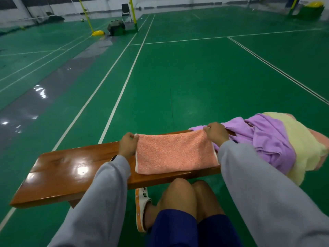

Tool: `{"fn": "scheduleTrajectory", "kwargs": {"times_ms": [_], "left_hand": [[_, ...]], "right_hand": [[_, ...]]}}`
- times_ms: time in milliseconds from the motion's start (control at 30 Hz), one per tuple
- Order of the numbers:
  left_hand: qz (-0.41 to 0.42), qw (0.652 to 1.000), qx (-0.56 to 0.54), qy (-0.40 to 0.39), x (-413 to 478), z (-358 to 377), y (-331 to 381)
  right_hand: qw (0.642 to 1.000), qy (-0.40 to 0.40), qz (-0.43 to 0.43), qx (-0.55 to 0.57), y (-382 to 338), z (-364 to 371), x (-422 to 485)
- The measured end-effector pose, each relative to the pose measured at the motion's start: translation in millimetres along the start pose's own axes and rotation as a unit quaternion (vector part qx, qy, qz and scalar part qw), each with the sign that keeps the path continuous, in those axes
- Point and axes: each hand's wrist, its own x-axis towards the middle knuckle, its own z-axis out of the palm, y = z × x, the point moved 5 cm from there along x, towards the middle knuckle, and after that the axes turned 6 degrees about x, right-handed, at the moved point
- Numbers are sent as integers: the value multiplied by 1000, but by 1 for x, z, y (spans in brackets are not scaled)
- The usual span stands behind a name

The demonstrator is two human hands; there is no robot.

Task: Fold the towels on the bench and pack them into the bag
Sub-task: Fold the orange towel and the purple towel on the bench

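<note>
Clearly, left hand (127,144) & right hand (216,133) each pinched a far corner of the orange towel (175,154), but w/ uneven pull the fold could skew.

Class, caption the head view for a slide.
Left hand and right hand pinch far corners of the orange towel on the bench.
</note>
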Motion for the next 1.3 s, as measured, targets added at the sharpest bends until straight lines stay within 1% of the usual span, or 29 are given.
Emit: {"fn": "scheduleTrajectory", "kwargs": {"times_ms": [133, 167, 233, 300, 367, 433, 467, 533, 633, 700, 767, 833, 900, 967, 1100, 1167, 1233, 1267, 1300], "left_hand": [[7, 1000, -4, 14, 7, 17, -1], [6, 1000, 13, 16, 9, 22, -2], [-18, 997, 76, 9, 14, 29, -7], [-49, 990, 130, -14, 17, 32, -14], [-68, 986, 143, -51, 20, 36, -16], [-85, 981, 140, -106, 20, 42, -16], [-99, 978, 131, -132, 18, 46, -17], [-124, 972, 110, -169, 10, 54, -18], [-125, 971, 93, -181, -3, 62, -15], [-123, 977, 57, -166, -5, 65, -17], [-125, 980, -4, -157, -4, 65, -20], [-134, 977, -51, -160, -4, 62, -23], [-136, 975, -75, -161, -4, 58, -25], [-145, 971, -100, -164, -2, 55, -28], [-157, 959, -145, -187, -5, 50, -32], [-161, 940, -212, -211, -11, 46, -32], [-174, 895, -322, -254, -15, 47, -34], [-180, 870, -366, -276, -17, 49, -35], [-180, 853, -392, -294, -15, 50, -37]], "right_hand": [[998, 44, 27, 26, 9, 18, 2], [998, 40, 40, 18, 19, 27, 8], [996, 28, 81, -2, 60, 57, 37], [991, 19, 134, -23, 78, 75, 42], [983, 18, 184, -24, 58, 67, 9], [978, 19, 205, -20, 35, 61, -14], [977, 6, 212, -14, 31, 63, -20], [979, -19, 201, 12, 28, 66, -26], [978, -55, 182, 84, 30, 65, -29], [975, -61, 178, 120, 27, 59, -28], [974, -79, 166, 134, 14, 53, -25], [972, -102, 148, 152, -5, 53, -16], [971, -108, 143, 158, -30, 59, -10], [974, -116, 126, 147, -66, 67, -15], [985, -127, 62, 98, -135, 100, -35], [985, -137, 40, 96, -157, 127, -45], [971, -183, 60, 143, -172, 156, -59], [959, -211, 79, 169, -178, 168, -68], [954, -224, 92, 178, -181, 177, -75]]}}
